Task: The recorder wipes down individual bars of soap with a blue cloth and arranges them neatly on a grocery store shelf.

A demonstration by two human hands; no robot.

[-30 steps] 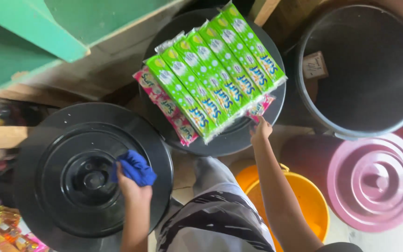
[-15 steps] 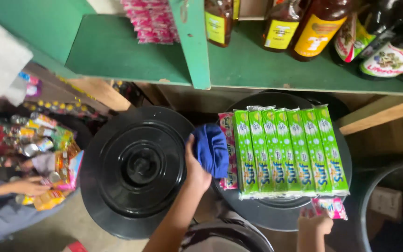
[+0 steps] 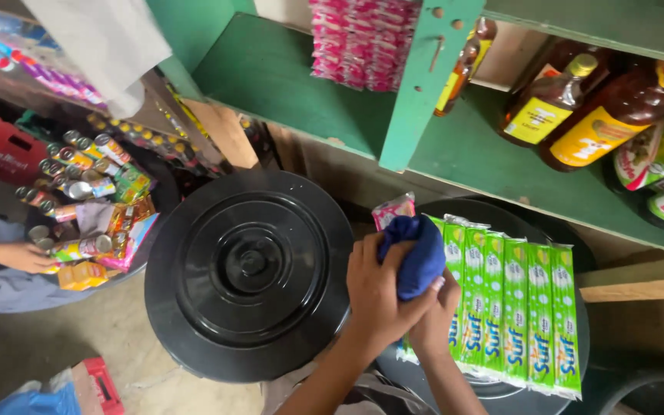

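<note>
Both hands meet over a blue cloth (image 3: pixel 415 257): the left hand (image 3: pixel 378 296) curls its fingers around the bundle, while the right hand (image 3: pixel 433 319), partly hidden behind it, appears to pinch the cloth from below. Just left of the hands sits a black round lid (image 3: pixel 249 270); to their right lie green sachet strips (image 3: pixel 516 303). Above them stands a green shelf (image 3: pixel 301 84) with brown bottles (image 3: pixel 578 115).

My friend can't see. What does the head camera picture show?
Two hands, left and right, squeeze a blue cloth between a black bin lid and green soap packets, under a green shelf holding bottles.
</note>
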